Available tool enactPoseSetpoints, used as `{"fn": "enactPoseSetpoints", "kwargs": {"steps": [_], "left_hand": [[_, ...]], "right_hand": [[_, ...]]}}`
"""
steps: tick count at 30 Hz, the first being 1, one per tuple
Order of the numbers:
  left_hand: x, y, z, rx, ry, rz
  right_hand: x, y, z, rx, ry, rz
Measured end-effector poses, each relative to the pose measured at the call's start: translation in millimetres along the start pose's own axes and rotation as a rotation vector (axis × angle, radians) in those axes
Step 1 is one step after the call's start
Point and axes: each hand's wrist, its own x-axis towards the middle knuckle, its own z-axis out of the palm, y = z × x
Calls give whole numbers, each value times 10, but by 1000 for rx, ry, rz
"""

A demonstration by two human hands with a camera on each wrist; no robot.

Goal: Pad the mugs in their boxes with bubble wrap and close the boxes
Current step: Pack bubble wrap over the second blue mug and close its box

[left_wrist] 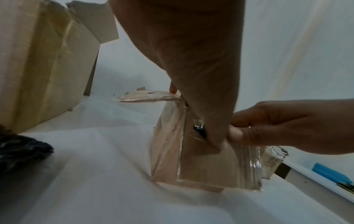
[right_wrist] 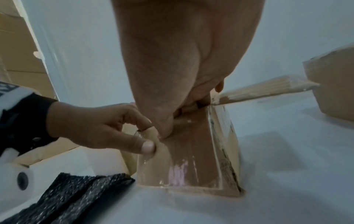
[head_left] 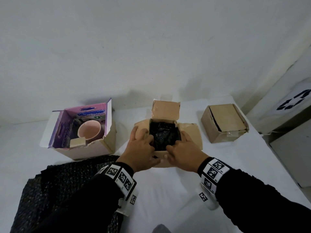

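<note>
The middle cardboard box [head_left: 190, 132] stands open, its flaps spread, with black bubble wrap [head_left: 164, 135] filling it; no mug shows inside. My left hand [head_left: 143, 145] and right hand [head_left: 181, 148] both grip its near wall, thumbs on the outer front and fingers curled over the rim onto the wrap. The wrist views show both thumbs pressed on the taped front face [left_wrist: 201, 166] [right_wrist: 191, 159]. At the left, a pink mug [head_left: 90, 132] sits unpadded in an open purple-lined box [head_left: 107, 145]. The box at the right [head_left: 224, 123] is closed.
A large sheet of black bubble wrap [head_left: 58, 190] lies on the white table [head_left: 168, 190] at the near left, under my left forearm. A white bin with a recycling mark [head_left: 294, 101] stands beyond the table's right edge. A white wall backs the table.
</note>
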Motion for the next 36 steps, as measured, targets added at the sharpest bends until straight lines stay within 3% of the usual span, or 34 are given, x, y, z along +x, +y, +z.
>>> {"fn": "enactPoseSetpoints", "kwargs": {"steps": [2, 4, 9, 16, 19, 23, 32, 34, 36], "left_hand": [[13, 42, -8, -8, -38, -16], [-3, 67, 2, -13, -49, -10], [-57, 104, 186, -38, 31, -31], [173, 223, -87, -43, -165, -125], [184, 146, 17, -138, -107, -159], [179, 129, 124, -190, -19, -189], [219, 80, -36, -174, -107, -157], [289, 11, -104, -124, -105, -135], [368, -72, -135, -107, -14, -143]], "right_hand": [[-24, -6, -21, 20, -18, 12], [-26, -4, -69, -31, 65, 27], [-190, -4, 64, -33, 135, 73], [-121, 46, -104, -3, 98, 33], [-37, 214, -258, -55, 174, 98], [-11, 311, -208, -97, 82, 113], [184, 330, -176, -70, -19, 169], [195, 338, -183, -79, 26, 173], [197, 346, -159, -60, 97, 205]]}}
